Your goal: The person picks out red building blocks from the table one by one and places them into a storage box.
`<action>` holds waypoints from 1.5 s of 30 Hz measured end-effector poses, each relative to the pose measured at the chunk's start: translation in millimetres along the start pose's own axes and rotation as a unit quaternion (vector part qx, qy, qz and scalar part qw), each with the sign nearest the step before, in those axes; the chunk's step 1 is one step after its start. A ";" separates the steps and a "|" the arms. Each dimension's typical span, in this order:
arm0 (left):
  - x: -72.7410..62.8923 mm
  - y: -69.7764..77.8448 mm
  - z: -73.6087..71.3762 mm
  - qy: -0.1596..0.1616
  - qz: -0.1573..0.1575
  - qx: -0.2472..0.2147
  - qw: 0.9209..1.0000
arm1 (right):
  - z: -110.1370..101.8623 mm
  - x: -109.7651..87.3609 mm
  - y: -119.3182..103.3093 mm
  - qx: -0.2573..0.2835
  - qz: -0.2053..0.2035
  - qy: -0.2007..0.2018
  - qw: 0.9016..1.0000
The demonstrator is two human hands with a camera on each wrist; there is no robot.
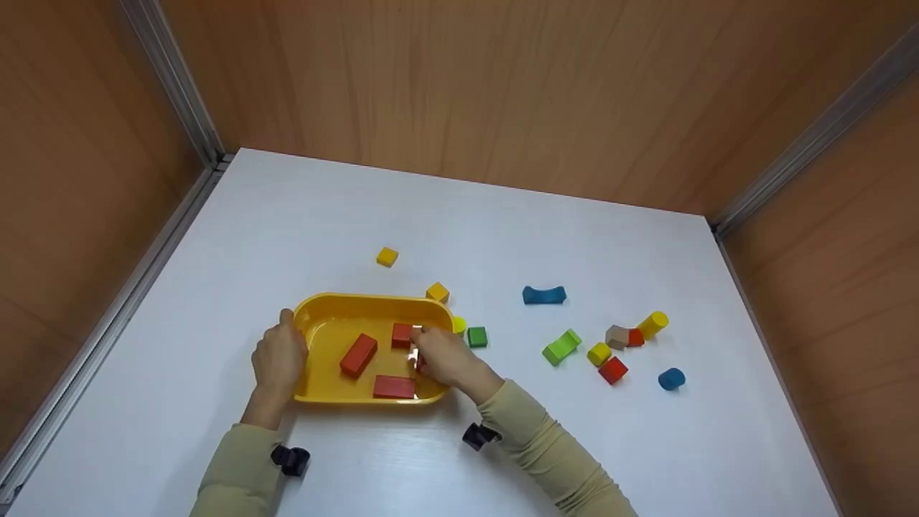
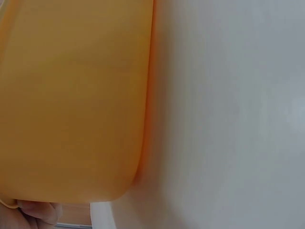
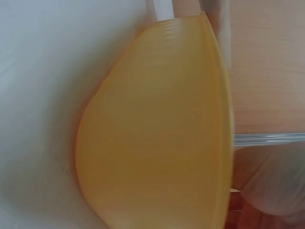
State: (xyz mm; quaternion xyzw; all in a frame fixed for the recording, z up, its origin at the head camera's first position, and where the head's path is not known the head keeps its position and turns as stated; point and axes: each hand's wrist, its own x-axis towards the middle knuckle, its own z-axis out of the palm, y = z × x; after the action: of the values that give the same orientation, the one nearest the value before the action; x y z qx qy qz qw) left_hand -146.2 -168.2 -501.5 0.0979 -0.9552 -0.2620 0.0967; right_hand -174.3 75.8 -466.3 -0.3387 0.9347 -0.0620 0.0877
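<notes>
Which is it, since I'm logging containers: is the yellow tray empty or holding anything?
Holding something: the head view shows at least three red blocks lying inside the yellow tray.

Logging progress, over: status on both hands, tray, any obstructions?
Left hand grips yellow tray at left end. Right hand inside, at red blocks, grip unclear. Yellow cube just beyond far-right corner; nothing visibly blocking hands.

We see a rounded yellow tray [image 1: 320, 373] face up on the table [image 1: 344, 467]. Inside, one oblong red block [image 1: 358, 355] slants near the middle, a second block [image 1: 394, 387] lies along the near side, and two more blocks [image 1: 400, 335] sit partly hidden by the right hand [image 1: 446, 355].
</notes>
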 end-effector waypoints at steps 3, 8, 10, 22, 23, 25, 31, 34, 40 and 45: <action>0.4 0.1 -0.4 -0.004 -0.004 0.003 1.000 | -2.9 -3.5 1.4 0.024 0.002 0.011 1.000; 0.5 0.7 -0.8 -0.012 -0.014 0.006 1.000 | -7.9 -11.1 3.3 0.067 0.017 0.023 0.997; 0.5 0.9 -1.1 -0.016 -0.016 0.004 1.000 | -10.0 -14.9 4.2 0.081 0.025 0.029 0.996; 0.6 -1.1 -0.1 -0.006 -0.001 0.003 1.000 | -12.3 -38.9 21.6 0.111 0.028 0.140 0.984; 0.5 -1.3 0.1 -0.005 0.000 0.004 1.000 | -12.1 -40.5 23.5 0.111 0.027 0.149 0.982; 0.9 -1.3 0.1 -0.008 -0.003 0.005 1.000 | -11.2 -43.6 27.5 0.120 0.032 0.162 0.979; 0.9 -1.7 1.1 -0.008 -0.005 0.008 1.000 | -5.5 -53.1 40.9 0.151 0.057 0.195 0.968; 0.8 -1.9 1.3 -0.009 -0.007 0.008 1.000 | -2.0 -58.6 49.5 0.160 0.061 0.221 0.960; 0.9 -2.2 1.4 -0.014 -0.010 0.006 1.000 | 3.6 -73.9 68.8 0.173 0.081 0.256 0.948; 0.9 -1.8 1.1 -0.010 -0.010 0.004 1.000 | 7.7 -88.4 84.7 0.182 0.109 0.278 0.937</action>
State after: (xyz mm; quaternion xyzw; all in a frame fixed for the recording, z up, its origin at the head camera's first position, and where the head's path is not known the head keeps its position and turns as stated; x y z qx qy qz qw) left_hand -147.1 -169.5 -503.2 0.1048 -0.9562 -0.2602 0.0838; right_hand -158.7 197.0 -477.9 -0.1826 0.9258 -0.3125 -0.1094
